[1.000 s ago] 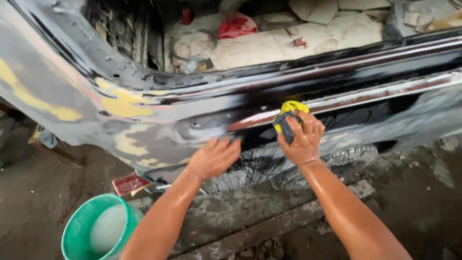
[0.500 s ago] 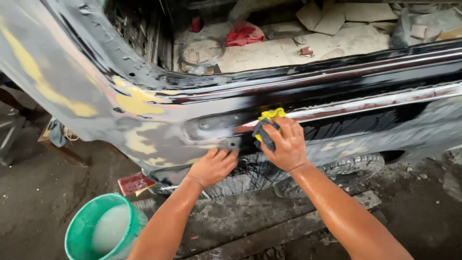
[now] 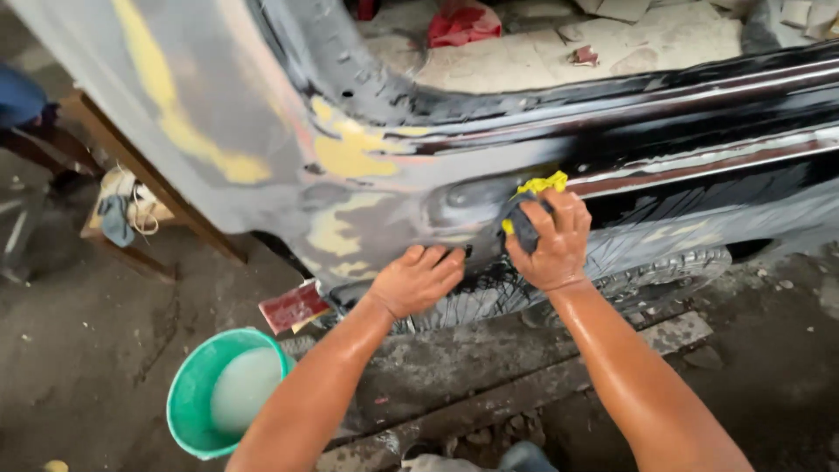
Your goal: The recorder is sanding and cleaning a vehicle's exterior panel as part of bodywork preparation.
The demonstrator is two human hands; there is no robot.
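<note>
A car body panel, grey and black with yellow filler patches, stands in front of me. My right hand presses a yellow sponge wrapped in dark sanding paper against the wet panel just above the wheel arch. Beside it, my left hand lies flat on the panel's lower edge with its fingers spread and nothing in it. Both forearms are wet. A tyre shows under the arch below my hands.
A green bucket of cloudy water stands on the ground at lower left. A red sanding block lies near it. A wooden stand with rags is at left. A concrete ledge runs beneath the car.
My right hand with the sponge has slid left along the panel toward the filler patches. My left hand has followed left along the lower edge. The view has shifted right.
</note>
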